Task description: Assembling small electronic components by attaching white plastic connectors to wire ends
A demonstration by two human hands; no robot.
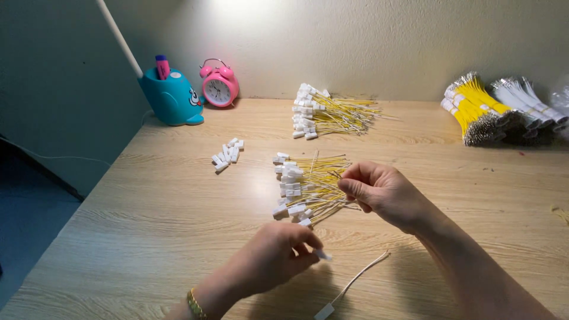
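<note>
My left hand (277, 253) hovers near the table's front edge and pinches a small white plastic connector (323, 256) between thumb and fingers. My right hand (379, 192) is further back, fingers closed on the bare ends of thin yellow wires in a loose pile of yellow wires with white connectors (302, 188). A single white wire with a connector on its end (349, 287) lies on the table just right of my left hand. I wear a gold bracelet (194, 303) on the left wrist.
A second pile of finished yellow wires (329, 112) lies further back. Loose white connectors (228, 154) sit at the left. Bundles of yellow and white wires (498, 109) lie at the right. A teal lamp base (172, 95) and pink alarm clock (219, 86) stand by the wall.
</note>
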